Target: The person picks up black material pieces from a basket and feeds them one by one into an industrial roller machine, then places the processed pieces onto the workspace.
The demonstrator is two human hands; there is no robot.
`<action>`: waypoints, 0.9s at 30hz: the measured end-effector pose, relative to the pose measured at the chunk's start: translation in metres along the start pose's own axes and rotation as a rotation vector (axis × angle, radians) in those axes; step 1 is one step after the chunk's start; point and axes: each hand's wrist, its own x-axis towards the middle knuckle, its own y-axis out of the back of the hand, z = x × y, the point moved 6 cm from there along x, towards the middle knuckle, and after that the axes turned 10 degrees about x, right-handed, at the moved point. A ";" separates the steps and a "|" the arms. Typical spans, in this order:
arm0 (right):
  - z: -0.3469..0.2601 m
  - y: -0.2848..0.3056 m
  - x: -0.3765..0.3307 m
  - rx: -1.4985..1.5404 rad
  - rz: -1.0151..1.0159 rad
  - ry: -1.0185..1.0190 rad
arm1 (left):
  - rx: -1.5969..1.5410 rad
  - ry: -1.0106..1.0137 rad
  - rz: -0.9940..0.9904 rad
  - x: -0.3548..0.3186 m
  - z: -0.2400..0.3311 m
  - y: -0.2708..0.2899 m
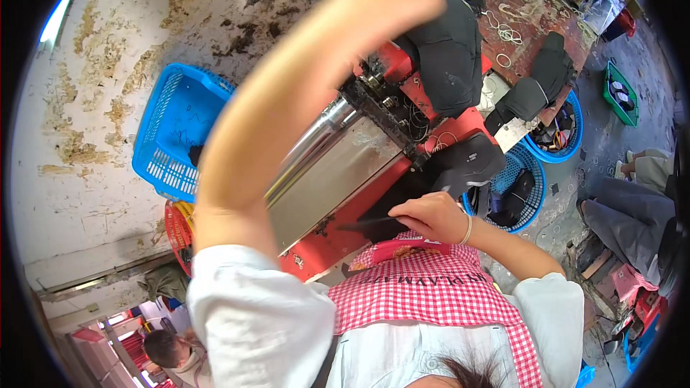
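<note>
Bright daylight, blurred raised hand, warped edges.

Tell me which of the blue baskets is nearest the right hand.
The round blue basket of dark pieces, just beyond the right hand. The second round one lies farther back, and the rectangular one sits beyond the left arm.
</note>
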 end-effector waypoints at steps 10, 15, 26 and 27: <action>0.029 -0.051 0.030 0.592 0.179 -0.518 | -0.298 -0.120 0.481 -0.154 0.001 -0.002; 0.037 -0.082 0.059 0.668 0.156 -0.554 | -0.443 0.501 -0.681 -0.286 -0.118 -0.140; 0.083 -0.058 -0.029 -0.144 -0.116 -0.226 | -0.888 0.535 -0.249 -0.303 -0.164 -0.119; 0.096 -0.053 -0.025 -0.215 -0.150 -0.255 | -0.834 0.531 -0.245 -0.298 -0.178 -0.111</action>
